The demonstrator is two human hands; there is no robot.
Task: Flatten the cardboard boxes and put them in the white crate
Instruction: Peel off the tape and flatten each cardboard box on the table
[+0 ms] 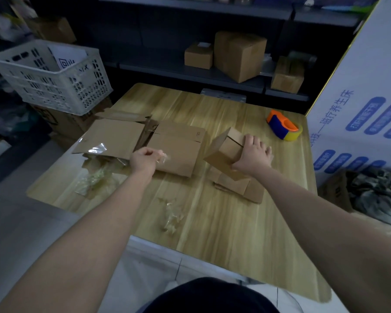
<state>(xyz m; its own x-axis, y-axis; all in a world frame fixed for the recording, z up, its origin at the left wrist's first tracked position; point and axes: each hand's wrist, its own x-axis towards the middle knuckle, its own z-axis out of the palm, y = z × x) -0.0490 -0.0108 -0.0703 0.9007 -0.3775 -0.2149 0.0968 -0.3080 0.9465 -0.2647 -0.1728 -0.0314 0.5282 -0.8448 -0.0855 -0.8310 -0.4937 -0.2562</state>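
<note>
Forearms (99,222) out: left grip (143,160) pinches tape (164,158), right grip (254,154) holds box (227,151), flap (217,143) leftward.

Near half of table (212,240): bare except one tape scrap (171,219); clear passage. Left-centre: flattened cardboard (176,150), low, left hand (145,158) above it pinching clear tape (164,157). Small box (226,150) upright, right hand (253,154) clasping it. Tape dispenser (282,127) far right. Printed carton (359,109) walls right edge. White crate (52,80) beyond far-left corner, open-topped; a sheet inside, seemingly room left.
</note>
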